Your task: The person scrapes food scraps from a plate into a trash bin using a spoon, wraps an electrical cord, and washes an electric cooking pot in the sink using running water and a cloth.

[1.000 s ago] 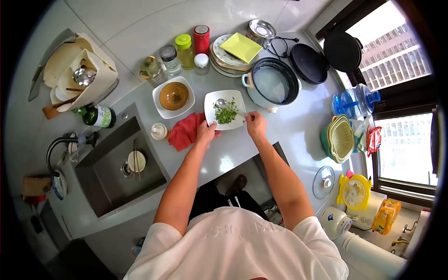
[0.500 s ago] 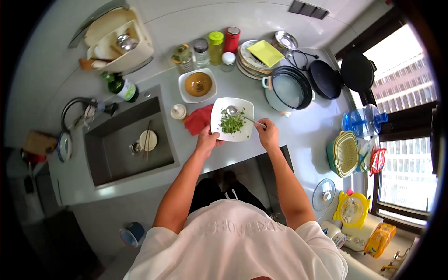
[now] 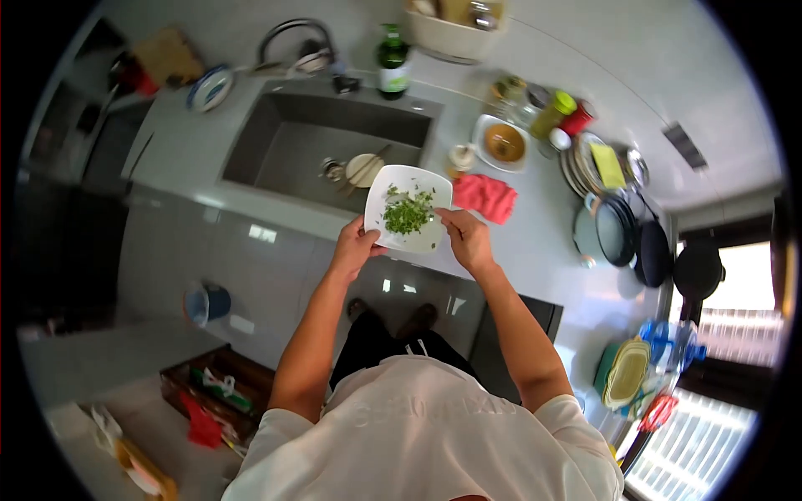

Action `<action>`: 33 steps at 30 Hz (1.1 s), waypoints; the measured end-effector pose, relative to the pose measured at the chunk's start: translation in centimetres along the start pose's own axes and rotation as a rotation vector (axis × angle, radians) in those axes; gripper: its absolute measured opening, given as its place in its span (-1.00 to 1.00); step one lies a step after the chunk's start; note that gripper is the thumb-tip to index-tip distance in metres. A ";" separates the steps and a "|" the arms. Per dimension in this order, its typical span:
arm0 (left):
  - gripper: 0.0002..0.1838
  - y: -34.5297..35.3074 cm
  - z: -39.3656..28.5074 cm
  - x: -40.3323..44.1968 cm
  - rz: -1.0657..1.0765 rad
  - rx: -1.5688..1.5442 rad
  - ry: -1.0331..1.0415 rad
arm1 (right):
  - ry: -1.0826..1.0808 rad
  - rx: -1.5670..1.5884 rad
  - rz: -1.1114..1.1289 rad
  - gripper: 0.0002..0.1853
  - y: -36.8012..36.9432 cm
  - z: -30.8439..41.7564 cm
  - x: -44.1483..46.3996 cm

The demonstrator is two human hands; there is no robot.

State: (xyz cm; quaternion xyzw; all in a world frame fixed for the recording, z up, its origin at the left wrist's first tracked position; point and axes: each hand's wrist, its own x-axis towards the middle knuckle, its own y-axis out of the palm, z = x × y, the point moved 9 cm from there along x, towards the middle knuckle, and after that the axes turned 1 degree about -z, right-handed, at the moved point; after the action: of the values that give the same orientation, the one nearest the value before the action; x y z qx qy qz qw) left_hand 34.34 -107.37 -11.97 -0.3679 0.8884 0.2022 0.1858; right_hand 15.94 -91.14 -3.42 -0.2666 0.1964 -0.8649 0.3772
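Note:
My left hand [image 3: 357, 248] grips the lower left rim of a white square bowl [image 3: 423, 240], thumb on top. Chopped green herbs [image 3: 407, 213] lie loosely piled inside it. At the bowl's right rim is my right hand [image 3: 465, 240], its fingers closed on a metal spoon that is mostly hidden and hard to make out among the herbs. The bowl is held in the air over the counter's front edge, close to the sink [image 3: 288, 159]. A red cloth [image 3: 487, 197] lies on the counter right of the bowl.
In the sink sits a small pale bowl [image 3: 365, 169] with chopsticks across it. A brown bowl [image 3: 505, 143], a small jar [image 3: 461, 157], a green bottle [image 3: 393, 67], stacked plates [image 3: 576, 167] and a pot [image 3: 603, 227] stand along the counter. A blue bucket [image 3: 207, 304] is on the floor.
The view has turned left, so the sink is now behind the bowl and the pot farther right. The bowl has moved with both hands toward the sink. The spoon shows less than before.

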 end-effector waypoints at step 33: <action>-0.58 -77.1 9.1 -32.3 -1.510 -0.643 0.099 | -0.009 0.458 1.514 -0.67 88.3 40.8 -7.4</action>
State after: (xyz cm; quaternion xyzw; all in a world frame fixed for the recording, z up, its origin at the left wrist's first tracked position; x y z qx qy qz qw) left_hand 113.49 -134.11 -21.35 -0.9103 0.3074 0.2510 0.1180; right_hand 93.42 -147.52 -21.64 0.0202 0.1399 -0.3907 0.9096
